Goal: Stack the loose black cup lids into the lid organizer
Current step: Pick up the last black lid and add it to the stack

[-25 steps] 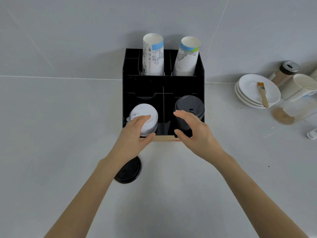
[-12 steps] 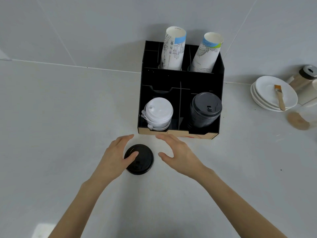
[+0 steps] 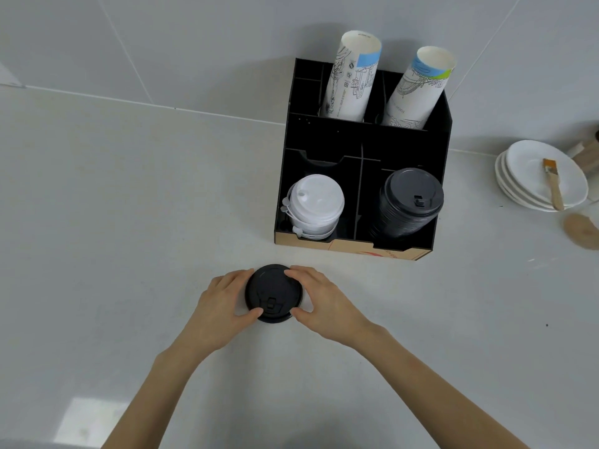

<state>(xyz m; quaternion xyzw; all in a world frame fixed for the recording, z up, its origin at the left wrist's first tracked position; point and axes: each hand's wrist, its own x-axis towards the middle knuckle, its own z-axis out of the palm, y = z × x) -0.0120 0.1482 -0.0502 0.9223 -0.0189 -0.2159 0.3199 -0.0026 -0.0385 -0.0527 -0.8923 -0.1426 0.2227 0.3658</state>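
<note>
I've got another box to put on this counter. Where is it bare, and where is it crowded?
Bare: the counter left of the lid organizer, out to the wall, and the stretch nearer than both hands. Crowded: right of the organizer, with stacked white plates and a brush; the loose black lid lies in front.

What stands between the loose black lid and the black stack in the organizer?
Only the organizer's low front lip. Bare counter lies between the loose lid, held by the left hand and right hand, and the black stack.

Left hand (image 3: 223, 303), right hand (image 3: 324, 303) cupped inward, fingers curled, forearms converging.
</note>
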